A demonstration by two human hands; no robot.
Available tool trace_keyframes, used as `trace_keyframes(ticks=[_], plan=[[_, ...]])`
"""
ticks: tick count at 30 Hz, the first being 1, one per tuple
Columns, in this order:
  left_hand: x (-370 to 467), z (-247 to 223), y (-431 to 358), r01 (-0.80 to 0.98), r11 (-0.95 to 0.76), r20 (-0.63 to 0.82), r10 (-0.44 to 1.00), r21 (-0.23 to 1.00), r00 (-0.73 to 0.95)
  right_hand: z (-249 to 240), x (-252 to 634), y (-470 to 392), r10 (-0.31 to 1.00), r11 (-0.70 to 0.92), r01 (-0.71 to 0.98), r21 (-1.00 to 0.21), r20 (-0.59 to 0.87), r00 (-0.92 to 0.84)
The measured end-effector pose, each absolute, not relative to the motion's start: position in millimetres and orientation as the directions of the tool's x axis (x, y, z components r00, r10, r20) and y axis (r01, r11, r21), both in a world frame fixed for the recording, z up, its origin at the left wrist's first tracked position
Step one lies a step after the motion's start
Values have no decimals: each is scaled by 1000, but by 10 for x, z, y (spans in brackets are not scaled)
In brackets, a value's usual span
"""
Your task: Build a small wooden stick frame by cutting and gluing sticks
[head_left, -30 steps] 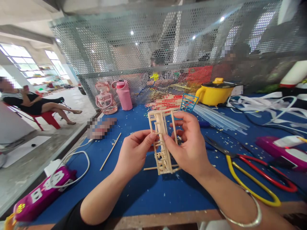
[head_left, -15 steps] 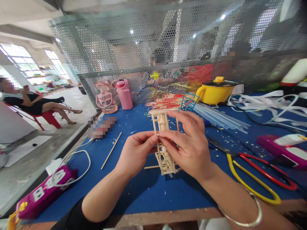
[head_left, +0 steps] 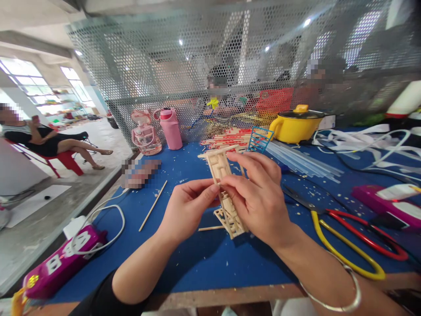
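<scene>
Between my hands, above the blue tabletop, is a small openwork model built of pale wooden sticks [head_left: 233, 215]. It leans, its top tipped to the left. The thumb and fingers of my left hand [head_left: 192, 204] pinch its left side near the middle. My right hand [head_left: 261, 197] wraps its right side, index finger near the top and thumb side close to the left fingertips. Whether a small separate piece sits between the fingertips I cannot tell. One loose wooden stick [head_left: 153, 205] lies left of my left hand, and another stick [head_left: 210, 228] lies below the model.
Large scissors [head_left: 332, 215] with red and yellow handles lie at right. Purple power strips [head_left: 62, 263] and cables flank the work area. Behind are red-marked sticks [head_left: 225, 139], a blue lattice piece [head_left: 259, 139], clear rods [head_left: 302, 160], a yellow pot [head_left: 297, 126] and a pink bottle [head_left: 171, 129].
The stick model has turned and tilted in my hands, its lower end swinging to the right. Both hands have stayed almost in place, still gripping it.
</scene>
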State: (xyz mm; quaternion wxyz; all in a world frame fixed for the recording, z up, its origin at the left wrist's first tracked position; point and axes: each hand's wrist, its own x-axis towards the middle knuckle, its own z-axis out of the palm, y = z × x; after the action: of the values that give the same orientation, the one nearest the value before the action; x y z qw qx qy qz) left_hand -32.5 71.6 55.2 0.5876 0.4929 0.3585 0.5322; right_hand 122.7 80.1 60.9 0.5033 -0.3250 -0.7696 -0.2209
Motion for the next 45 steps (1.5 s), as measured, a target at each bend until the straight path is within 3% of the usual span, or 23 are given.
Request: trace_keyframes(ticks=[21, 30, 45], plan=[[-316, 524, 734, -386, -9, 108, 966, 923, 235, 616, 1300, 808, 234, 706, 705, 75, 914, -332], [-323, 505, 733, -341, -14, 106, 962, 940, 252, 591, 1275, 836, 319, 719, 684, -125, 933, -165], [-312, 499, 726, -288, -68, 135, 967, 955, 217, 520, 1212, 805, 378, 721, 669, -180, 912, -162]])
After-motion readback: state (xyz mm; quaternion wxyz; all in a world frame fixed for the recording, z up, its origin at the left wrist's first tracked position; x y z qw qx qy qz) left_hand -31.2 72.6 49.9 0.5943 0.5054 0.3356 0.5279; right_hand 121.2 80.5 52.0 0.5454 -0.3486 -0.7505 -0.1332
